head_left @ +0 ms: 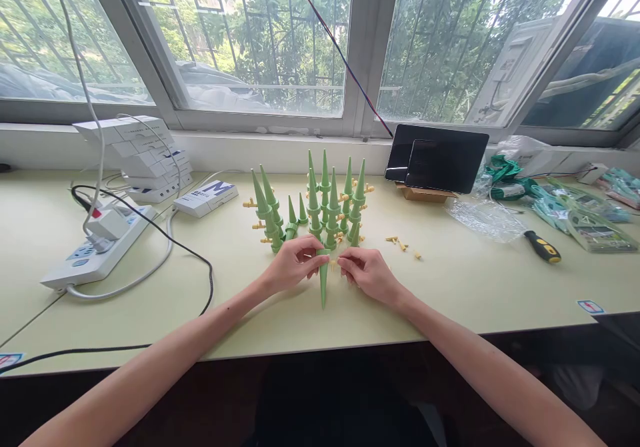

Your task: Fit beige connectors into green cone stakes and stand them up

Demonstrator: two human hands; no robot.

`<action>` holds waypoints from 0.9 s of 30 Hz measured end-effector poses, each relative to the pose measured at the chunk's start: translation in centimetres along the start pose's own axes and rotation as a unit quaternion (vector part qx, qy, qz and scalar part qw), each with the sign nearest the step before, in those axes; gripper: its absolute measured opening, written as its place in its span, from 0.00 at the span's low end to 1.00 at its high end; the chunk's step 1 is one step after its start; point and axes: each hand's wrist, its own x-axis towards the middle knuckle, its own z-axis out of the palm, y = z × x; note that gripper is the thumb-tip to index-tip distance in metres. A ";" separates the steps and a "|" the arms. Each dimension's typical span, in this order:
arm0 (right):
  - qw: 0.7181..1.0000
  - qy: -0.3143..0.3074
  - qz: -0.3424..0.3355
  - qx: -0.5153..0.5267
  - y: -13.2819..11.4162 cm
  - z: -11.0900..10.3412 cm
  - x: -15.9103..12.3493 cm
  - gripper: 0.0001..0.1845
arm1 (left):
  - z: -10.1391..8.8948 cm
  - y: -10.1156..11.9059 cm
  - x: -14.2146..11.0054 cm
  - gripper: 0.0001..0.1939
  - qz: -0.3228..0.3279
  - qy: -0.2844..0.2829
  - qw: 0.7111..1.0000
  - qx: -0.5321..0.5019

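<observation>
My left hand (295,264) is closed around the wide end of a green plant watering spike (323,287), whose tip points down toward me. Just right of it, my right hand (369,272) pinches a small yellow valve (334,265) close to the spike's wide end; whether the two parts touch I cannot tell. Behind my hands stand stacks of green watering spikes (327,200), tips up, many with yellow valves sticking out sideways. Several loose yellow valves (401,243) lie on the table to the right of my right hand.
On the left are a white power strip (95,250), cables, stacked white boxes (137,157) and a flat box (207,198). Two black tablets (440,157) lean at the back right. Farther right lie a screwdriver (543,247), plastic bags (487,219) and green packages (595,230). Windows line the back.
</observation>
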 end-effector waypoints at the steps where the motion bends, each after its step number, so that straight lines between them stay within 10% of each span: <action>1: 1.000 -0.004 0.004 -0.002 0.0 0.0 0.0 0.17 | 0.0 0.0 0.0 0.11 0.000 0.000 1.000 -0.001; 27: 0.999 -0.032 0.033 -0.018 -0.3 -0.1 0.0 0.18 | -0.3 -0.3 0.0 0.09 0.009 -0.001 1.000 0.025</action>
